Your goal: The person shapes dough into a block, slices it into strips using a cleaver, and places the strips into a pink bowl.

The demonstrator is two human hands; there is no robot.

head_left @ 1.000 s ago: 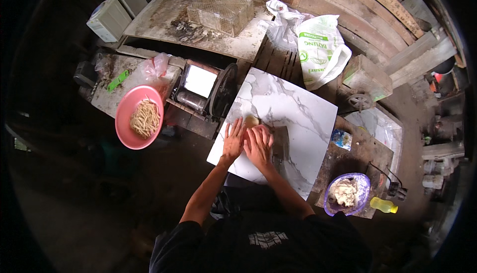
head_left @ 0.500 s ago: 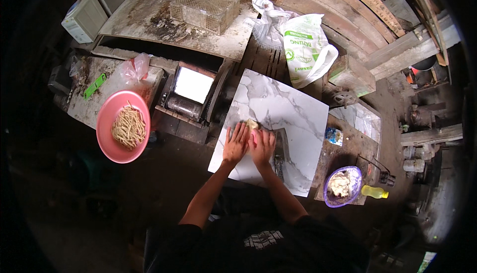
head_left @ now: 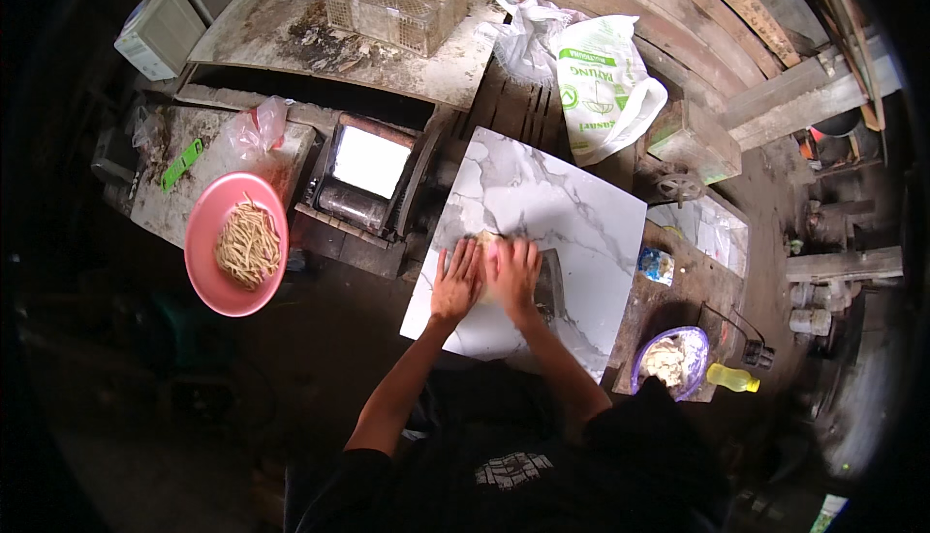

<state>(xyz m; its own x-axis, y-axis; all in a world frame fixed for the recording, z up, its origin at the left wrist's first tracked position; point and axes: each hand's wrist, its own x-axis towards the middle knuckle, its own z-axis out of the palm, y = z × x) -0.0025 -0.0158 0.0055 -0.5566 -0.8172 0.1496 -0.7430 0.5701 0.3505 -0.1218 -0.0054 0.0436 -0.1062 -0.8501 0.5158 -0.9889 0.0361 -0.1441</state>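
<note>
My left hand and my right hand lie side by side, palms down, on a white marble-patterned slab. Both press on a pale lump of dough, of which only the far edge shows past my fingertips. A dark flat tool lies on the slab just right of my right hand.
A roller machine stands left of the slab. A pink bowl of noodle strips sits further left. A purple bowl of dough pieces and a yellow bottle are at the right. White sacks and a wire cage lie behind.
My hands stay together on the dough, shifting slightly on the slab. The view has moved, so everything sits a little lower and more to the right in the picture.
</note>
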